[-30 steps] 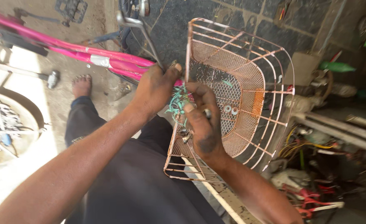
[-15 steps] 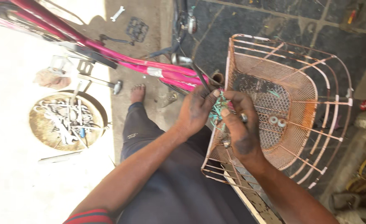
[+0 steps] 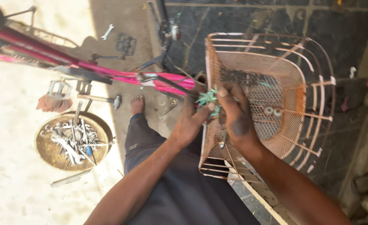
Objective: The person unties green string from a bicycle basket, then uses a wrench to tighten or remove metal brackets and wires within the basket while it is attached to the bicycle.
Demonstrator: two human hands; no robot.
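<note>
Wire basket (image 3: 275,83), orange-pink, stands on its side before the person's lap, its open mouth facing the camera. All places below are given from the basket.

Left hand (image 3: 190,121): at the basket's left rim, fingers pinched narrow on a green tie (image 3: 207,99). Right hand (image 3: 236,112): over the same rim just beside the left, fingers curled close on the tie and rim wire. Both grips are closed on the tie; the hands touch each other. The tie sits at the upper left rim, between the two hands.

Inside the basket, on its back mesh, two small round white fittings (image 3: 272,111) sit side by side, right of the right hand.

Left of the basket, a pink bicycle frame (image 3: 92,68) runs across the ground, its near end touching or just beside the rim. Well left and lower, a round pan (image 3: 73,141) holds spanners. A hammer (image 3: 102,99) lies between pan and frame. A bare foot (image 3: 137,104) rests on the floor near the hammer.
</note>
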